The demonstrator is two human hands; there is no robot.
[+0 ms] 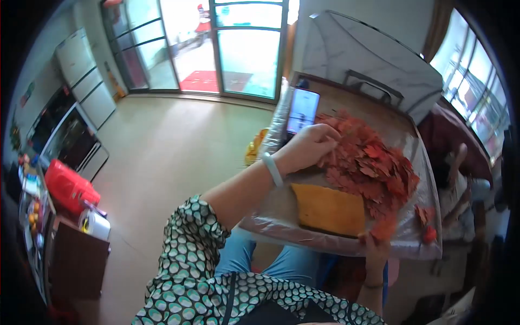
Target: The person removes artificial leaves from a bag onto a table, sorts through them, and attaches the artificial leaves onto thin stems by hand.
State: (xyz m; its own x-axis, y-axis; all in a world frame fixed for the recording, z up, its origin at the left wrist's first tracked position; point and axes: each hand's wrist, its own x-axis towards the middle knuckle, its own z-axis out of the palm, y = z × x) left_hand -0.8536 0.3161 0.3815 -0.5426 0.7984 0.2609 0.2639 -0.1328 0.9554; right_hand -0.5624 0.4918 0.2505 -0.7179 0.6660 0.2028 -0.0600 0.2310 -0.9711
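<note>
A heap of red artificial maple leaves (368, 162) lies on the plastic-covered table (271, 208). My left hand (314, 146), with a pale bangle on its wrist, is at the heap's left edge, fingers bent together; what they hold, if anything, is too small to tell. My right hand (375, 250) is closed at the table's near edge on a red leaf (384, 226), which is blurred. Between my hands lies a yellow-orange cloth pad (330, 208). A lit phone (303, 110) stands upright just beyond my left hand.
A small red leaf piece (429, 234) lies at the table's right corner. Beyond the table stands a marbled panel (374, 59). On the left are a red container (70, 187), a white bucket (95, 223) and a brown cabinet (78, 257).
</note>
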